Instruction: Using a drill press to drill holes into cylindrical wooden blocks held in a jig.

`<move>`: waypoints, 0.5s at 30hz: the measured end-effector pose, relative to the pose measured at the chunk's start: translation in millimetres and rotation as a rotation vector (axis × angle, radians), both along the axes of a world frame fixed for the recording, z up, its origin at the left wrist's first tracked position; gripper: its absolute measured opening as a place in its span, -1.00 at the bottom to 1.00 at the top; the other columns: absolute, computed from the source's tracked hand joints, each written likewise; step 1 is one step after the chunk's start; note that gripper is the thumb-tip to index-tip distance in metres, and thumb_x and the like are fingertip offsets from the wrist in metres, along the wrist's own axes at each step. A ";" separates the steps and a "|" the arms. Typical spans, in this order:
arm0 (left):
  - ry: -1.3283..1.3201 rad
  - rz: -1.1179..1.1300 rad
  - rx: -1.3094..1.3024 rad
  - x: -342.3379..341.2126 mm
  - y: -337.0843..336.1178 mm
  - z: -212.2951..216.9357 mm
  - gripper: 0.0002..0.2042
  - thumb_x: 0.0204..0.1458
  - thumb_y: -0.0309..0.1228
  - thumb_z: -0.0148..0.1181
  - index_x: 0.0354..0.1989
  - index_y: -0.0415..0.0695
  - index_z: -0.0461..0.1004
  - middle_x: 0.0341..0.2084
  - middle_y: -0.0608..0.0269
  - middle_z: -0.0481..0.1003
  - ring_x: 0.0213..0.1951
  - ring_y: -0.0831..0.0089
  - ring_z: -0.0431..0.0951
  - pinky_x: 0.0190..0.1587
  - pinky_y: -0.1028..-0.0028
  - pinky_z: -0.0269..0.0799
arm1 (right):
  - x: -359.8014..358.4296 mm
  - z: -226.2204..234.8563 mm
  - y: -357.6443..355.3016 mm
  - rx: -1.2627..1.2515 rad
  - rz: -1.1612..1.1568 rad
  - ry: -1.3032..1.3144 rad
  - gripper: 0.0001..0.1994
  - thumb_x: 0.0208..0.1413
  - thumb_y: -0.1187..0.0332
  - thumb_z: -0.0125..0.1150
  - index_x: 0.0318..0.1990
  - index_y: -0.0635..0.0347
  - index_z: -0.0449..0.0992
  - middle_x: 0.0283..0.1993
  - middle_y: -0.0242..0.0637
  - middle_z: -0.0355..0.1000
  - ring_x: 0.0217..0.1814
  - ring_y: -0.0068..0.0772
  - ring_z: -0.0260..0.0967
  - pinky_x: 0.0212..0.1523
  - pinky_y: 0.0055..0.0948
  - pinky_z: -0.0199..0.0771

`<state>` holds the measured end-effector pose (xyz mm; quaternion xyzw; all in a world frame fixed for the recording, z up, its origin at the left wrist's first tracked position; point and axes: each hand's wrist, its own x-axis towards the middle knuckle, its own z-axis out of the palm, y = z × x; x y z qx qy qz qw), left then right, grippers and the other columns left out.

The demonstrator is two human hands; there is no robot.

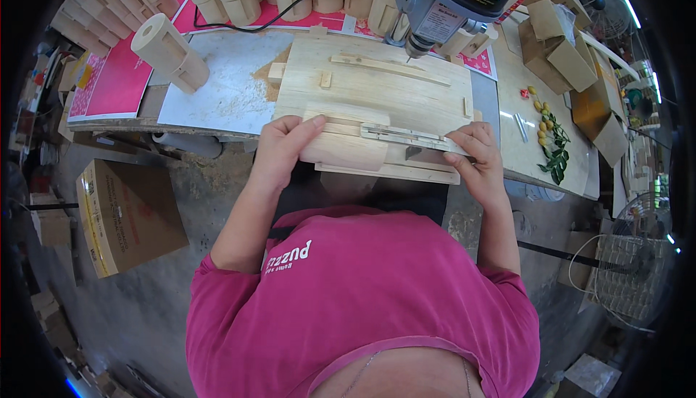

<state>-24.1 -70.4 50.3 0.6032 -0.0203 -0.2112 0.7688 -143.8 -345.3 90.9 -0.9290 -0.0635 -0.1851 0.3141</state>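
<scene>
At the jig's near edge, both hands apparently steady a wooden block.

A pale rounded wooden block lies on its side just below the middle of the frame, its curved face up, at the near edge of a light plywood jig board. A slim metal strip runs rightward from the block's upper right corner, lying flat along a wooden rail. The board lies flat in the upper centre, thin wooden battens fixed on it.
</scene>
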 end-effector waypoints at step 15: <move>-1.135 -0.058 0.620 23.5 -56.5 -77.9 -0.35 -0.46 -0.25 0.42 -0.03 -0.08 0.39 -0.27 0.19 0.39 -0.10 0.24 0.31 0.02 0.25 0.10 | 31.9 -69.4 -36.6 -0.272 -0.451 -0.247 -0.42 -0.30 0.30 0.40 -0.01 0.11 0.37 -0.17 -0.17 0.27 -0.15 -0.11 0.20 -0.09 -0.29 0.24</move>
